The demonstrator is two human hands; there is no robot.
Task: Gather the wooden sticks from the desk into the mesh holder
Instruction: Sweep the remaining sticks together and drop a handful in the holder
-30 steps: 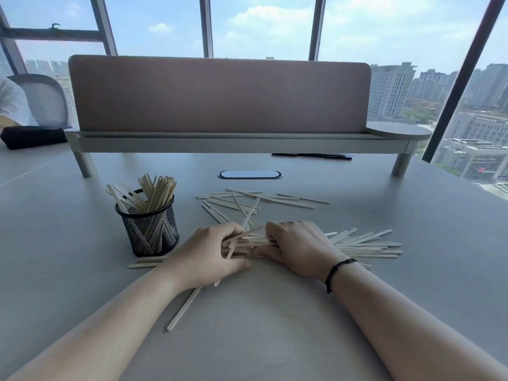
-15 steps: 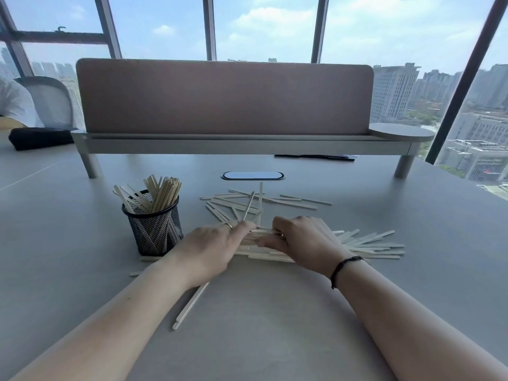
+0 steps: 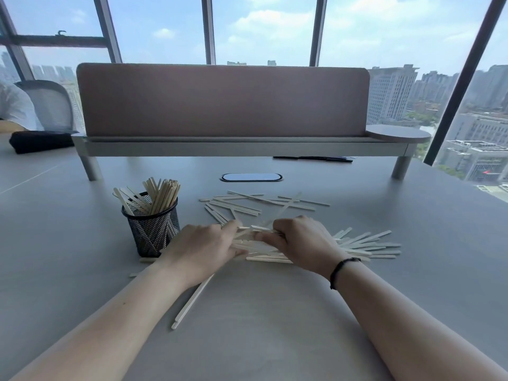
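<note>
We close our left hand [image 3: 204, 247] and right hand [image 3: 301, 240] around a bundle of pale flat wooden sticks [image 3: 259, 243], long axis left-right, on the grey desk [image 3: 275, 325], right of the black mesh holder [image 3: 151, 229].

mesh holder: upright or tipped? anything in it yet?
Upright. The mesh holder stands on its base on the desk, rim up, with many wooden sticks poking out of the top. Not full to view; exact fill: cannot tell.
</note>
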